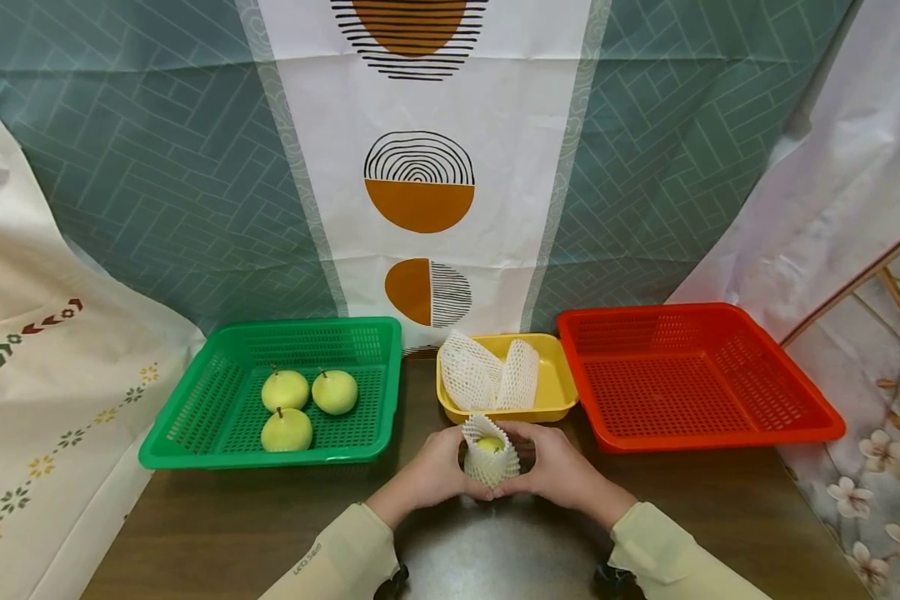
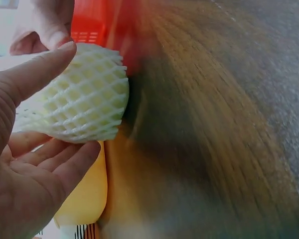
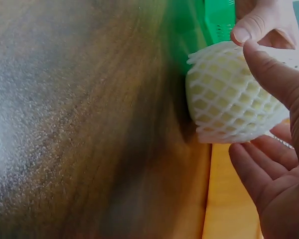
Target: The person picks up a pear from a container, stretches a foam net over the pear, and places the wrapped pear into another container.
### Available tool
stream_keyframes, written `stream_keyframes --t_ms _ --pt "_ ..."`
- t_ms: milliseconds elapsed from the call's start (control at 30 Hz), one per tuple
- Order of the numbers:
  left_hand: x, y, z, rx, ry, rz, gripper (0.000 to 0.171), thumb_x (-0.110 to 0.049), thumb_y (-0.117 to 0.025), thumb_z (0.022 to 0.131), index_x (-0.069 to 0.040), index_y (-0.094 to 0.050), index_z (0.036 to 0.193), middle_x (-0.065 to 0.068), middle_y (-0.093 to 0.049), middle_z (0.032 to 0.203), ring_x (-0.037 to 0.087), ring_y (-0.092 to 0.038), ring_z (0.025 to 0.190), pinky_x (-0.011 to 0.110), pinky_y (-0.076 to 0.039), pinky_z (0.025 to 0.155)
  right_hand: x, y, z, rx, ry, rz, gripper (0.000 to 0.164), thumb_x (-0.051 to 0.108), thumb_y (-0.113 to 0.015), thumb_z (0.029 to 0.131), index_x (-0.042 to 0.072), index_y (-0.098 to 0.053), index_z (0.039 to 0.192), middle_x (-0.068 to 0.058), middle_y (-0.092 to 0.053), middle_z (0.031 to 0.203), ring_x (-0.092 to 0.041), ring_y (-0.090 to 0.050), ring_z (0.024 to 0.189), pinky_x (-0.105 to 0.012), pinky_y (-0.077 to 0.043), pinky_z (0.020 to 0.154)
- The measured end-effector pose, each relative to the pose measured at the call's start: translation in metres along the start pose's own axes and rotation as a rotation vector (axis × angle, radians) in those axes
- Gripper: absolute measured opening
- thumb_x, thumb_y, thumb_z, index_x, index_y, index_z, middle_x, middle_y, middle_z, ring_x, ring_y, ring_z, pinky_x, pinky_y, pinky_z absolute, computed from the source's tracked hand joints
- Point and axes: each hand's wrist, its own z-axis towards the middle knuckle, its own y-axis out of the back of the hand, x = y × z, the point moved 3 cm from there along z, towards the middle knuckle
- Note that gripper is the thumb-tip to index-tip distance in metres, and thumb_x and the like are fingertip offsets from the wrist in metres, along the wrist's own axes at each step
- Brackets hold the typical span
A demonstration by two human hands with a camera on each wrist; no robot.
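Observation:
A round yellow-green pear [image 1: 490, 445] sits inside a white foam net sleeve [image 1: 492, 472], close over the brown table. The net's upper end stands open, with the top of the fruit showing through it. My left hand [image 1: 441, 468] holds the netted pear from the left, thumb on the near side and fingers beyond. From the right, my right hand [image 1: 558, 468] holds it the same way, and the two thumb tips meet in front. In the left wrist view the foam net [image 2: 87, 94] is stretched over the fruit. The right wrist view shows bare pear [image 3: 190, 97] at the net's lower edge.
A green basket [image 1: 270, 461] with three bare pears [image 1: 287, 430] stands at the left. Behind my hands is a yellow tray [image 1: 555, 379] with white foam nets [image 1: 468, 375] in it. At the right is a red basket [image 1: 667, 392]. Patterned cloth hangs behind.

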Motion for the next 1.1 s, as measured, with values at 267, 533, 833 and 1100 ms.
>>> stream_keyframes --t_ms 267,533,833,1100 --pt "-0.002 -0.001 0.004 0.01 0.027 0.038 0.067 -0.036 -0.091 0.051 -0.028 -0.06 0.11 -0.015 -0.064 0.095 0.004 -0.059 0.083 0.023 -0.049 0.075 -0.004 0.0 0.003 0.028 -0.056 -0.03 0.083 0.045 -0.087 0.053 0.021 -0.057 0.127 0.007 -0.061 0.123 -0.008 -0.06 0.108 -0.029 -0.052 0.088" --pt "0.001 -0.008 0.008 0.035 0.055 0.059 0.076 -0.031 -0.092 0.047 -0.027 -0.057 0.115 -0.014 -0.062 0.095 0.005 -0.057 0.081 0.022 -0.047 0.071 -0.012 -0.005 0.006 0.088 -0.07 -0.002 0.09 0.042 -0.089 0.051 0.022 -0.053 0.131 0.009 -0.058 0.127 -0.008 -0.057 0.113 -0.024 -0.05 0.09" --pt "-0.002 -0.005 0.005 -0.043 -0.004 0.042 0.074 -0.032 -0.09 0.052 -0.031 -0.055 0.117 -0.014 -0.061 0.1 0.005 -0.057 0.085 0.021 -0.048 0.074 -0.004 0.0 0.002 0.051 -0.06 0.038 0.086 0.046 -0.086 0.054 0.021 -0.053 0.13 0.006 -0.06 0.124 -0.007 -0.061 0.105 -0.02 -0.051 0.083" --pt "-0.033 0.03 0.0 -0.121 -0.008 -0.171 0.065 -0.048 -0.085 0.059 -0.024 -0.053 0.11 -0.007 -0.062 0.102 0.009 -0.062 0.088 0.025 -0.053 0.073 0.031 0.028 0.006 -0.075 -0.079 0.223 0.077 0.037 -0.085 0.063 0.023 -0.051 0.13 0.003 -0.057 0.126 -0.015 -0.063 0.104 -0.027 -0.054 0.083"
